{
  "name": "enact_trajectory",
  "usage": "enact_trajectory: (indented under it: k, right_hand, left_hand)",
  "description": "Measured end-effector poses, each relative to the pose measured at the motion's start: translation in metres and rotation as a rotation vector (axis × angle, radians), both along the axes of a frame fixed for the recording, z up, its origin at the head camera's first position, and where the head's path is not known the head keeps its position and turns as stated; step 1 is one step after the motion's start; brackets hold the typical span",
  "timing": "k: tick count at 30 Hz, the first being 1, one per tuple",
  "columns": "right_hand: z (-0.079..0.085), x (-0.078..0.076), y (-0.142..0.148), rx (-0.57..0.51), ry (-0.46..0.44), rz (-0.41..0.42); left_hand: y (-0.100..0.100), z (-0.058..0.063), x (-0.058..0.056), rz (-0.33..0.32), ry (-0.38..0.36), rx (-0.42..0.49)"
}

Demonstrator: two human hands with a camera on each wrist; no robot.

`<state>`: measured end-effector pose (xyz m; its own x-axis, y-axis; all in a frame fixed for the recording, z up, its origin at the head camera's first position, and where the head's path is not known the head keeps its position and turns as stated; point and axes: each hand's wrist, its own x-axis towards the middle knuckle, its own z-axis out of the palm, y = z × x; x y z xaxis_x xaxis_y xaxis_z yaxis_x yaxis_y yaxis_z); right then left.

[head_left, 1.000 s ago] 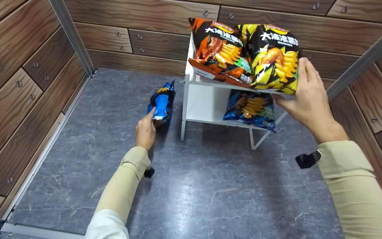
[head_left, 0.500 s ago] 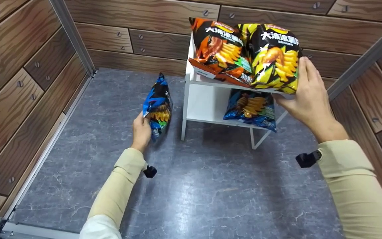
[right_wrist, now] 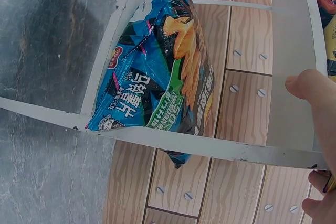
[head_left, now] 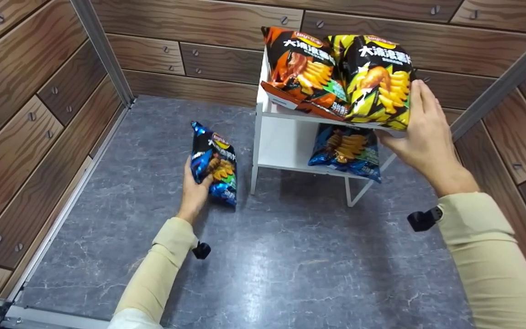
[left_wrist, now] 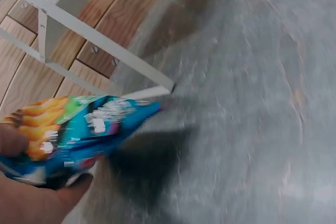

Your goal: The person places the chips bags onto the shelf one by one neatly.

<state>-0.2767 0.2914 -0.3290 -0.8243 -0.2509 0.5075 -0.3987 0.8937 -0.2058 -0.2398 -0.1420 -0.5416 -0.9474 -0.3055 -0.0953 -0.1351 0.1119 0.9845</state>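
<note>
My left hand [head_left: 193,194] grips a blue and black potato chip bag [head_left: 219,167] by its left side, thumb across the front, left of the shelf. In the left wrist view the blurred chip bag [left_wrist: 89,124] tilts over the floor. My right hand [head_left: 429,137] rests its extended fingers along the right side of a yellow and black chip bag [head_left: 377,82] on the top shelf. In the right wrist view its thumb [right_wrist: 304,85] lies by the underside of that shelf. Beside the yellow bag leans an orange and black chip bag [head_left: 306,68].
The white two-tier shelf [head_left: 281,141] stands on grey marbled floor [head_left: 121,183]. Another blue chip bag [head_left: 347,151] sits on the right of its lower tier. Wood-patterned walls [head_left: 190,87] and metal posts [head_left: 103,50] enclose the area.
My left hand has lifted the blue chip bag from the floor and turned its printed front into view, drawing it slightly towards me. My right hand has stayed in place.
</note>
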Motion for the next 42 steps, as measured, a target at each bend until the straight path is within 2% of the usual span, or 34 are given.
enact_trajectory:
  k: [4, 7, 11, 14, 16, 18, 20, 22, 24, 26, 29, 32, 38, 42]
  right_hand:
    - [-0.001, 0.0, 0.001, 0.004, 0.001, -0.001]
    - [-0.001, 0.001, 0.003, 0.006, 0.016, 0.0]
    - [-0.001, 0.0, 0.004, 0.006, 0.032, 0.002]
    - [-0.002, 0.0, 0.004, 0.005, 0.028, 0.002]
    - [-0.002, 0.0, 0.004, 0.004, 0.027, 0.003]
    - [-0.002, 0.0, 0.004, 0.001, 0.022, 0.002]
    - [-0.002, 0.001, 0.003, -0.003, 0.016, -0.001]
    - [-0.002, 0.001, 0.003, -0.007, 0.013, -0.003]
    - [-0.002, 0.001, 0.003, -0.008, 0.011, -0.004]
    - [-0.003, 0.001, 0.003, -0.007, 0.017, -0.002]
    - [-0.003, 0.001, 0.003, -0.003, 0.022, 0.001]
    - [-0.002, 0.001, 0.003, 0.001, 0.022, 0.002]
    - [0.0, 0.001, 0.001, -0.006, 0.012, 0.0]
    - [0.0, 0.0, 0.0, -0.007, 0.01, 0.001]
  left_hand:
    - [-0.007, -0.004, 0.005, -0.011, -0.04, -0.091]
    - [-0.01, -0.004, 0.007, 0.005, -0.062, -0.206]
    - [-0.011, -0.005, 0.004, -0.023, 0.001, -0.413]
    - [-0.009, -0.007, 0.0, -0.114, 0.144, -0.619]
    - [-0.007, -0.01, -0.004, -0.198, 0.254, -0.796]
    - [-0.005, -0.012, -0.007, -0.291, 0.326, -0.979]
    - [-0.002, -0.014, -0.012, -0.382, 0.358, -1.121]
    - [0.0, -0.016, -0.016, -0.459, 0.346, -1.205]
    - [0.002, -0.017, -0.02, -0.508, 0.3, -1.26]
    - [0.004, -0.019, -0.023, -0.528, 0.242, -1.303]
    - [0.007, -0.021, -0.025, -0.524, 0.149, -1.365]
    - [0.009, -0.024, -0.027, -0.511, 0.095, -1.395]
    - [0.011, -0.032, -0.027, -0.497, 0.089, -1.4]
    - [0.012, -0.039, -0.026, -0.469, 0.107, -1.446]
